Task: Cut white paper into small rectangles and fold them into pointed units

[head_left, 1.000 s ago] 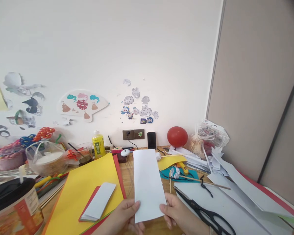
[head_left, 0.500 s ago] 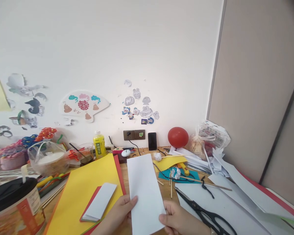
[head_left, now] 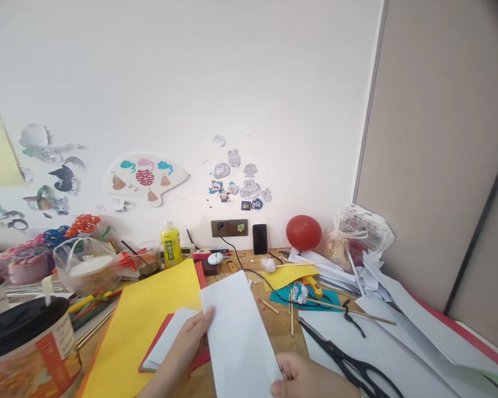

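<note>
A long white sheet of paper (head_left: 238, 337) is held up over the table between both hands, tilted to the left at its top. My left hand (head_left: 193, 334) pinches its left edge, thumb on the front face. Lower on the right edge, my right hand (head_left: 302, 376) grips it with the thumb in front and the fingers curled behind. Behind my left wrist a smaller folded white paper (head_left: 170, 337) rests on red and yellow sheets (head_left: 149, 304). Black-handled scissors (head_left: 344, 356) lie just right of my right hand, on white paper (head_left: 382, 348).
At the left stands a black-lidded tub (head_left: 29, 342). A yellow drink bottle (head_left: 171, 243), a phone (head_left: 260, 239) and a red balloon (head_left: 303, 232) stand along the wall. Thin sticks (head_left: 291, 315), a crumpled paper ball (head_left: 300, 293) and a yellow glue gun (head_left: 314, 286) lie centre right.
The sheet has tilted, its top swinging left and down. My left hand has moved left and up along with its edge, now partly covering the folded white paper. The right hand keeps its grip.
</note>
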A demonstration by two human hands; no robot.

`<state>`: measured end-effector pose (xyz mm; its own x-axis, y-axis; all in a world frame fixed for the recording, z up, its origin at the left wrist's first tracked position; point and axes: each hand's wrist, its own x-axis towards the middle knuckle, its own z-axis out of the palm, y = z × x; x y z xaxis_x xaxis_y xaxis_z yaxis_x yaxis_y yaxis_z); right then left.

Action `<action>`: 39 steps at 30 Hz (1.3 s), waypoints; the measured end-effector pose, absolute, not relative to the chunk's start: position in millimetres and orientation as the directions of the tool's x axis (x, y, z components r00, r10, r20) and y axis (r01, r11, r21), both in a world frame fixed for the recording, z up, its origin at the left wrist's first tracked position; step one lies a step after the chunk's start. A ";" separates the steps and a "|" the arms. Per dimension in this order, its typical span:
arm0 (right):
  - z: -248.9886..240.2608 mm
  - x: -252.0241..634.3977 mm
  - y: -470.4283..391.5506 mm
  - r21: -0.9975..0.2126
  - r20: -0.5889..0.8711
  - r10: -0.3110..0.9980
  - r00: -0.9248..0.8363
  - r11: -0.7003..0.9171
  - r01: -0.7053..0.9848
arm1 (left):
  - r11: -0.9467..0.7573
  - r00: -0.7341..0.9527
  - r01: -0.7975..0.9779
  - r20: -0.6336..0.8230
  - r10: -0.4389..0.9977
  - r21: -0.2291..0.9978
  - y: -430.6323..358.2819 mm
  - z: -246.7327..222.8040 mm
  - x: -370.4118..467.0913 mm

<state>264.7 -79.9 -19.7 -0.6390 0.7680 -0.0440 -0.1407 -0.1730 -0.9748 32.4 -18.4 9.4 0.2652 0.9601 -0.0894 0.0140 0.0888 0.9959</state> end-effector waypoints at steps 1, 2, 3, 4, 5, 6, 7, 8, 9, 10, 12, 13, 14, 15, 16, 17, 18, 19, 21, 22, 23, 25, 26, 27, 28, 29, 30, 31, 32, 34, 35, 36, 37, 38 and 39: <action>-19.9 264.9 -80.2 -0.974 -0.021 0.759 -0.651 -0.162 -0.158 | 0.080 0.235 0.004 -0.079 0.969 0.997 -16.9 9.8 30.6; -20.6 265.3 -80.3 -0.975 -0.006 0.750 -0.662 -0.152 -0.164 | 0.073 0.205 -0.011 -0.069 0.976 0.997 -15.4 10.3 28.8; -21.6 265.8 -80.3 -0.978 -0.006 0.743 -0.670 -0.144 -0.151 | 0.064 0.176 -0.029 -0.058 0.983 0.998 -14.1 10.9 27.0; -22.7 266.2 -80.1 -0.983 -0.024 0.741 -0.671 -0.138 -0.118 | 0.053 0.148 -0.046 -0.046 0.988 0.998 -12.9 11.6 25.3; -23.8 266.6 -79.9 -0.989 -0.056 0.747 -0.663 -0.135 -0.069 | 0.041 0.122 -0.064 -0.033 0.992 0.997 -12.0 12.3 23.6; -24.7 266.9 -79.7 -0.991 -0.086 0.756 -0.649 -0.131 -0.020 | 0.029 0.099 -0.081 -0.021 0.995 0.996 -11.3 12.9 22.0; -25.2 266.9 -79.6 -0.992 -0.107 0.764 -0.636 -0.125 0.017 | 0.018 0.079 -0.097 -0.010 0.997 0.995 -10.8 13.3 20.6; -25.1 266.9 -79.6 -0.992 -0.113 0.771 -0.627 -0.119 0.033 | 0.009 0.062 -0.111 -0.002 0.998 0.994 -10.6 13.4 19.4; -24.5 266.7 -79.9 -0.993 -0.106 0.774 -0.624 -0.110 0.031 | 0.003 0.046 -0.124 0.003 0.999 0.992 -10.6 13.1 18.3; -23.4 266.6 -80.3 -0.995 -0.093 0.776 -0.624 -0.102 0.022 | -0.001 0.032 -0.136 0.006 0.999 0.991 -10.5 12.6 17.3; -20.6 266.4 -81.1 -0.996 -0.079 0.779 -0.622 -0.094 0.008 | -0.007 0.009 -0.164 0.009 1.000 0.986 -9.7 11.0 15.1; -19.4 266.3 -81.2 -0.996 -0.085 0.790 -0.607 -0.090 0.022 | -0.008 0.002 -0.178 0.008 1.000 0.984 -8.5 10.2 13.9; -18.6 266.3 -80.8 -0.995 -0.098 0.807 -0.582 -0.083 0.052 | -0.006 -0.001 -0.193 0.006 1.000 0.981 -6.6 9.5 12.8; -18.3 266.3 -79.9 -0.993 -0.112 0.829 -0.548 -0.077 0.088 | 0.000 0.003 -0.208 0.001 1.000 0.978 -3.9 8.7 12.1; -18.5 266.2 -78.3 -0.990 -0.121 0.853 -0.508 -0.067 0.123 | 0.015 0.013 -0.220 -0.012 1.000 0.975 -0.7 7.7 12.0; -18.9 266.0 -76.4 -0.987 -0.117 0.880 -0.461 -0.051 0.154 | 0.039 0.029 -0.229 -0.033 0.999 0.973 2.6 6.2 13.0; -19.2 265.6 -74.2 -0.984 -0.101 0.907 -0.408 -0.032 0.175 | 0.067 0.047 -0.233 -0.057 0.997 0.970 5.6 3.9 15.5; -19.1 265.2 -72.4 -0.983 -0.076 0.932 -0.354 -0.011 0.182 | 0.098 0.069 -0.233 -0.084 0.994 0.968 7.7 0.7 19.5; -17.5 263.6 -70.6 -0.971 0.022 0.971 -0.238 0.077 0.228 | 0.123 0.102 -0.235 -0.101 0.990 0.964 7.0 -8.6 32.0; -16.1 262.4 -71.2 -0.947 0.089 0.978 -0.190 0.142 0.288 | 0.119 0.126 -0.242 -0.090 0.988 0.963 3.7 -14.3 39.9; -14.8 260.8 -72.5 -0.908 0.157 0.974 -0.165 0.208 0.363 | 0.099 0.150 -0.257 -0.061 0.987 0.961 -1.3 -20.4 48.2; -13.9 256.3 -76.3 -0.803 0.257 0.948 -0.189 0.318 0.504 | 0.077 0.204 -0.274 -0.021 0.979 0.959 -14.4 -31.7 63.7; -15.2 253.5 -77.8 -0.758 0.279 0.935 -0.219 0.354 0.548 | 0.047 0.214 -0.293 0.017 0.977 0.955 -21.1 -36.1 69.9; -17.9 250.6 -78.5 -0.730 0.281 0.926 -0.253 0.377 0.570 | 0.004 0.226 -0.313 0.070 0.972 0.950 -27.3 -39.4 74.7; -21.8 247.7 -78.3 -0.711 0.275 0.918 -0.286 0.394 0.582 | -0.017 0.238 -0.314 0.096 0.966 0.949 -32.3 -41.4 77.8; -26.9 245.2 -77.1 -0.694 0.269 0.911 -0.312 0.408 0.594 | -0.027 0.259 -0.307 0.111 0.959 0.951 -36.2 -42.2 79.5; -32.6 243.1 -75.1 -0.679 0.263 0.905 -0.333 0.419 0.603 | -0.025 0.287 -0.288 0.111 0.951 0.957 -38.7 -42.1 79.9; -38.5 241.6 -72.7 -0.667 0.259 0.901 -0.348 0.427 0.610 | -0.010 0.316 -0.265 0.097 0.944 0.964 -40.1 -41.4 79.4; -43.8 240.6 -70.2 -0.662 0.261 0.899 -0.353 0.432 0.612 | 0.010 0.334 -0.243 0.074 0.940 0.970 -40.4 -40.6 78.6; -50.6 240.0 -66.6 -0.667 0.270 0.900 -0.343 0.432 0.607 | 0.049 0.336 -0.211 0.026 0.941 0.976 -38.7 -40.1 77.0; -51.3 240.0 -65.9 -0.676 0.265 0.904 -0.336 0.423 0.603 | 0.058 0.314 -0.209 0.011 0.949 0.976 -37.1 -40.8 76.8; -50.1 239.8 -66.0 -0.687 0.247 0.910 -0.332 0.406 0.603 | 0.062 0.288 -0.215 0.003 0.958 0.975 -35.3 -42.2 76.8; -47.1 239.4 -66.8 -0.698 0.214 0.919 -0.332 0.382 0.607 | 0.065 0.270 -0.223 -0.003 0.963 0.973 -33.3 -44.1 77.0; -42.8 238.7 -68.2 -0.707 0.175 0.926 -0.335 0.355 0.612 | 0.067 0.264 -0.234 -0.002 0.964 0.970 -31.4 -46.0 77.1; -37.7 237.7 -69.8 -0.717 0.133 0.932 -0.337 0.326 0.617 | 0.065 0.268 -0.247 0.004 0.963 0.967 -29.7 -47.7 77.1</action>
